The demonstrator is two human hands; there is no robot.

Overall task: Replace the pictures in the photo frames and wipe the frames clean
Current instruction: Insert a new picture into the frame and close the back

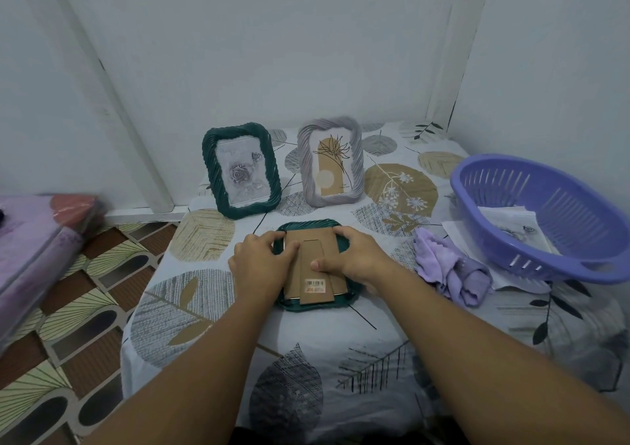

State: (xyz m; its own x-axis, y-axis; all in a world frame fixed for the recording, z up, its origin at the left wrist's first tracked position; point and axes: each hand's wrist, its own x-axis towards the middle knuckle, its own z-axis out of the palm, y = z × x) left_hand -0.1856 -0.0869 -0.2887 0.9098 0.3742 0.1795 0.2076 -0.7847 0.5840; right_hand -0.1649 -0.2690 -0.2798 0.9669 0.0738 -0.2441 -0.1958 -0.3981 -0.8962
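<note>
Head view: a table (pixel 306 359) under a leaf-patterned cloth is set against a white corner, presumably so the finished frames can be stood at the back. On the right edge a purple basket (pixel 545 219) is kept tilted, with printed pictures (pixel 511 223) lying in and under it, within easy reach for swapping. Two frames are stood upright at the rear: a dark green frame (pixel 241 171) showing a rose print and, just beside it, a lilac frame (pixel 330 161) with a botanical print. A third green frame (pixel 315 267) is laid face down in the middle, so that its brown backing board (pixel 317 260) and fold-out stand face up and can be worked. A lilac cloth (pixel 450 267) is left bunched near the basket, likely for wiping. The board's left edge is gripped by the curled fingers of the left hand (pixel 260 267); its right side is pinched by the right hand (pixel 351 257), thumb on the stand.
</note>
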